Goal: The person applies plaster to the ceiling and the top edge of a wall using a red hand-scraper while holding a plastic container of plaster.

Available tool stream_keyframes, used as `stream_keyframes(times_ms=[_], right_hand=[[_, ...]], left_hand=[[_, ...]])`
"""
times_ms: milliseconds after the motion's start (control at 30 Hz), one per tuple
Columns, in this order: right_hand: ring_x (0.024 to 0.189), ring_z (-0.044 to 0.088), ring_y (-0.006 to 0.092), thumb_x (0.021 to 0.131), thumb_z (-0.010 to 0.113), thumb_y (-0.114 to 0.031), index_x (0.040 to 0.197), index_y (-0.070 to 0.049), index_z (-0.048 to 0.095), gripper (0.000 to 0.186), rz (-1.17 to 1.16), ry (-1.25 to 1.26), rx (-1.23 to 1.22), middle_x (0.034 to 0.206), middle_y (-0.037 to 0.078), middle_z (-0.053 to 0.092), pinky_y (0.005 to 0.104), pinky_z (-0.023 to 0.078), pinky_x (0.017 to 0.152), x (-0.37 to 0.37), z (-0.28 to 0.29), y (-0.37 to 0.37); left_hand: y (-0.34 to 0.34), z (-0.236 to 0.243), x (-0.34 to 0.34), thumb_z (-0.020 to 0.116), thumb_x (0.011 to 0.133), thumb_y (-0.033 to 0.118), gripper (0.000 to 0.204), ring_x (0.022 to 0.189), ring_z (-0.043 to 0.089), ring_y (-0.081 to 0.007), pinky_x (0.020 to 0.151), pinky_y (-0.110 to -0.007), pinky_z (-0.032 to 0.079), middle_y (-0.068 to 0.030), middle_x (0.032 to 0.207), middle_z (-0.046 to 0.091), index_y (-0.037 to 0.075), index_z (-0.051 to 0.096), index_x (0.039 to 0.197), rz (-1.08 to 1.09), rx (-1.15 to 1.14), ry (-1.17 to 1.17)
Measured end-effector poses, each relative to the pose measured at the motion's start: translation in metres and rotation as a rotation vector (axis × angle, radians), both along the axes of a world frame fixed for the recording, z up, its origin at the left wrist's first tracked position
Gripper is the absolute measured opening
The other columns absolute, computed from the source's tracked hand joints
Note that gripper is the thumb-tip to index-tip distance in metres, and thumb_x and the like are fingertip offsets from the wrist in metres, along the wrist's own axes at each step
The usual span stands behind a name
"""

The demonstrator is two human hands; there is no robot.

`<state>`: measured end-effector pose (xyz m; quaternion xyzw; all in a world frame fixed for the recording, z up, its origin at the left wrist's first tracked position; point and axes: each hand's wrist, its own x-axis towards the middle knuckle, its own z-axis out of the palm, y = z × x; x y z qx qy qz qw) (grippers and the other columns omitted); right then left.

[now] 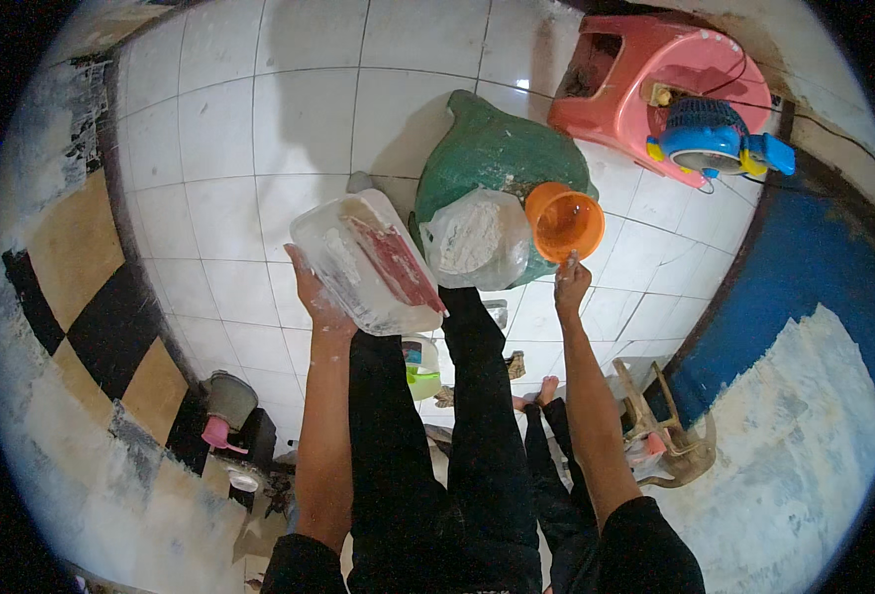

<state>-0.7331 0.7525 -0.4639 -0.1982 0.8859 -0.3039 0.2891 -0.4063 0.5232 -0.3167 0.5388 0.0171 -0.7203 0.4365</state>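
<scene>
- The green sack (502, 139) lies on the white tiled floor (209, 228), ahead of the person's black-trousered legs (408, 426).
- Just left of the green sack, the left hand (320, 297) bears a translucent tub (383, 315) from its outer side and from below. The palm is spread rather than clenched; how far the fingers curl underneath is hidden.
- The translucent tub tilts, its open top showing whitish residue and a long reddish patch; I cannot tell what the patch is.
- At the green sack's near right edge, the right hand (572, 282) has its fingers closed on the near rim of an orange cup (538, 220), whose mouth faces up.
- On the near part of the green sack, between tub and cup, sits a clear plastic bag (514, 259) of white powder.
- Beyond the green sack to the right is a pink stool (620, 104), with a blue-and-yellow object (710, 139) on it.
- Nearer than the green sack, to the right, show another person's legs (546, 460) and a brown chair (690, 460).
</scene>
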Motion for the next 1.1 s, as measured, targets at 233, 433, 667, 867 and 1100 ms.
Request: stream_keyframes(times_ms=[233, 433, 667, 867, 1100], right_hand=[[0.044, 0.039, 0.0124, 0.096, 0.04, -0.042, 0.057, -0.002, 0.05, 0.057, 0.038, -0.194, 0.014, 0.047, 0.002, 0.045, 0.0303, 0.032, 0.043, 0.002, 0.002, 0.008], [0.054, 0.046, 0.0115, 0.095, 0.041, -0.043, 0.073, 0.0, 0.056, 0.051, 0.065, -0.357, -0.012, 0.06, 0.004, 0.052, 0.0286, 0.04, 0.051, -0.004, 0.026, -0.003], [0.074, 0.05, 0.0134, 0.097, 0.039, -0.037, 0.088, 0.002, 0.058, 0.044, 0.108, -0.223, -0.017, 0.079, 0.007, 0.058, 0.0283, 0.042, 0.067, -0.022, 0.045, -0.007], [0.098, 0.057, 0.0239, 0.093, 0.05, -0.02, 0.11, 0.006, 0.055, 0.032, 0.063, 0.364, 0.079, 0.104, 0.017, 0.06, 0.0335, 0.044, 0.088, 0.002, 0.126, -0.033], [0.086, 0.056, 0.0183, 0.086, 0.052, -0.008, 0.109, 0.003, 0.053, 0.025, 0.32, -0.136, -0.398, 0.099, 0.011, 0.057, 0.0295, 0.045, 0.08, 0.131, 0.384, -0.184]], left_hand=[[0.013, 0.006, 0.016, 0.036, 0.089, 0.06, 0.068, 0.118, 0.044, -0.027, 0.1, -0.041, 0.038, -0.0109, 0.131, 0.043, 0.009, 0.036, 0.135, 0.049, -0.024, -0.038], [0.026, 0.028, 0.011, 0.035, 0.091, 0.058, 0.066, 0.115, 0.046, -0.0268, 0.098, -0.04, 0.039, -0.012, 0.128, 0.047, 0.007, 0.039, 0.132, 0.102, -0.019, -0.051], [0.014, 0.049, 0.003, 0.035, 0.09, 0.06, 0.069, 0.115, 0.046, -0.0272, 0.099, -0.04, 0.038, -0.013, 0.127, 0.047, 0.006, 0.038, 0.132, 0.104, -0.031, 0.121], [-0.011, 0.093, -0.002, 0.034, 0.088, 0.062, 0.073, 0.114, 0.047, -0.0286, 0.099, -0.042, 0.039, -0.0145, 0.126, 0.047, 0.005, 0.036, 0.133, 0.077, -0.098, 0.197], [-0.037, 0.161, 0.024, 0.033, 0.088, 0.064, 0.073, 0.114, 0.048, -0.0279, 0.098, -0.043, 0.041, -0.0144, 0.125, 0.047, 0.008, 0.036, 0.134, 0.049, -0.111, 0.246]])
